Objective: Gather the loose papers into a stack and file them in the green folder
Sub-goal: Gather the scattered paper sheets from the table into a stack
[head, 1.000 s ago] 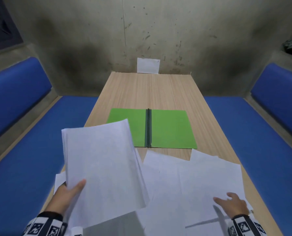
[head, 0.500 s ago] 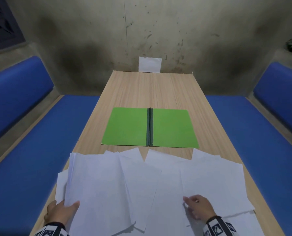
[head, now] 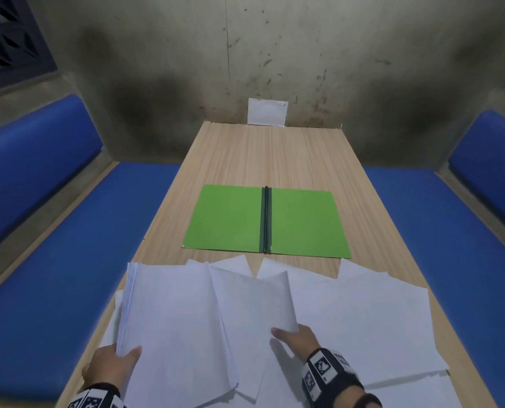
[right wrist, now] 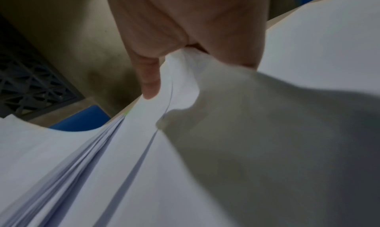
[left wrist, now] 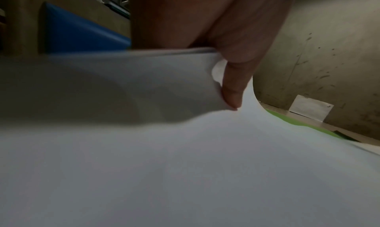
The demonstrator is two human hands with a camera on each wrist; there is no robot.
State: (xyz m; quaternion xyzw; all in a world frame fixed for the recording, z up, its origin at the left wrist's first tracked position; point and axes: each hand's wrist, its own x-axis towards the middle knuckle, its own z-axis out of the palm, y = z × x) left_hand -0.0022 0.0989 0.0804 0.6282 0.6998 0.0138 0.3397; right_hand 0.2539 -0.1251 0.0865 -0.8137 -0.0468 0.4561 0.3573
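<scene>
The green folder [head: 266, 222] lies open and flat on the middle of the wooden table [head: 269, 154]. White papers cover the near end. My left hand [head: 113, 366] grips the near corner of a thick paper stack [head: 172, 319], thumb on top; in the left wrist view the thumb [left wrist: 232, 90] presses the stack's [left wrist: 144, 84] edge. My right hand [head: 295, 337] pinches the near corner of a few sheets [head: 254, 301] lying beside the stack; the right wrist view shows the sheets [right wrist: 180, 77] between thumb and fingers. More loose papers [head: 363, 319] spread to the right.
Blue padded benches [head: 69, 260] run along both sides of the table, the right one [head: 451, 260] close to the paper edge. A small white card [head: 267, 111] leans on the stained wall at the table's far end. Bare wood shows beyond the folder.
My left hand has lowered the raised stack onto the table at the left. My right hand has moved left from the right-hand papers and has taken hold of sheets near the middle.
</scene>
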